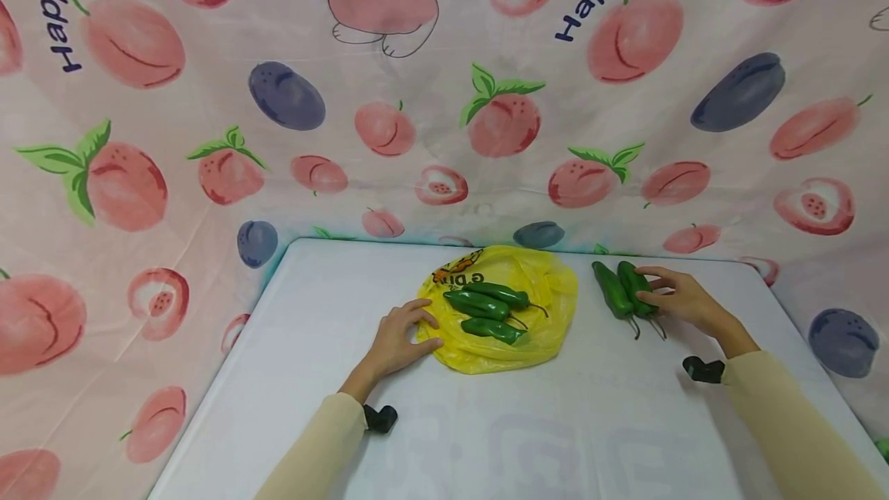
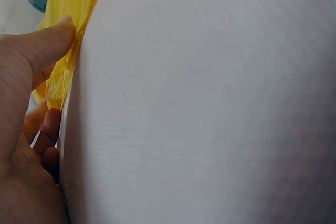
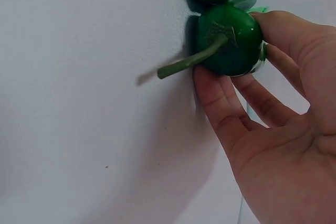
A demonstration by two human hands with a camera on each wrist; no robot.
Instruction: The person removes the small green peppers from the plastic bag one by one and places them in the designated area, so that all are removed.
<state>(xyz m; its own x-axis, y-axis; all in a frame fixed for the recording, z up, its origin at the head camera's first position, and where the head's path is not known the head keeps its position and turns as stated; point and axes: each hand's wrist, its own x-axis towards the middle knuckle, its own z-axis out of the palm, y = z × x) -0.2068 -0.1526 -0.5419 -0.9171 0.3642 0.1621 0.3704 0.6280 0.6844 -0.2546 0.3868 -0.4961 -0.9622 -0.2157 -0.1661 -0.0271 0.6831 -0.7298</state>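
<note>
A yellow plastic bag (image 1: 549, 353) lies flat on the table, with three green peppers (image 1: 479, 305) on top of it. At the bag's left edge, my left hand (image 1: 397, 336) holds the plastic between thumb and fingers. My right hand (image 1: 684, 301) grips a green pepper (image 3: 231, 38) at the right, thumb on one side and fingers on the other. Its curved stem points toward me. Right beside that one, on its left, lies another green pepper (image 1: 611, 292).
The white table (image 1: 556, 438) ends at a fruit-printed cloth (image 1: 417, 83) hanging behind it and along its sides. A small black device (image 1: 380, 419) sits at my left wrist and another black device (image 1: 703, 369) at my right.
</note>
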